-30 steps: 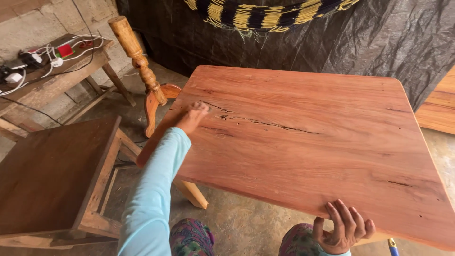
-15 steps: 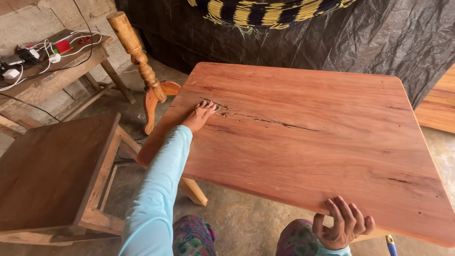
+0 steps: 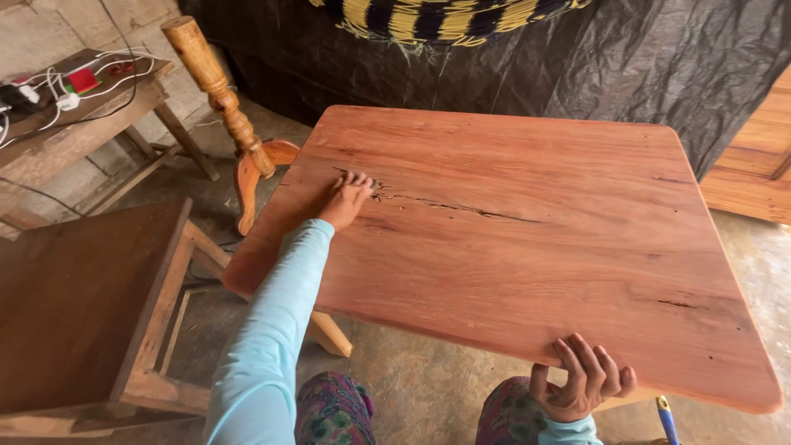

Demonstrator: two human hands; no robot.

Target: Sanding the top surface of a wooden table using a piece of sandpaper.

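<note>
Flatly, the left hand (image 3: 346,198) was laid spread on the reddish wooden tabletop (image 3: 527,247), fingertips at its long crack (image 3: 445,206). The near edge was gripped by the right hand (image 3: 581,381), fingers curled over it.

Smooth, matt reddish wooden tabletop (image 3: 527,247), cracked; rough concrete floor (image 3: 412,387).

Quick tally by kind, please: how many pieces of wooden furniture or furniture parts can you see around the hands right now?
Reddish tabletop, left hand flat on it, right hand gripping its near edge: 1
Dark stool-like tables: 1
Rough workbench with cables: 1
Turned pedestal leg: 1
Pale wooden panel at far right: 1
Total: 5
</note>
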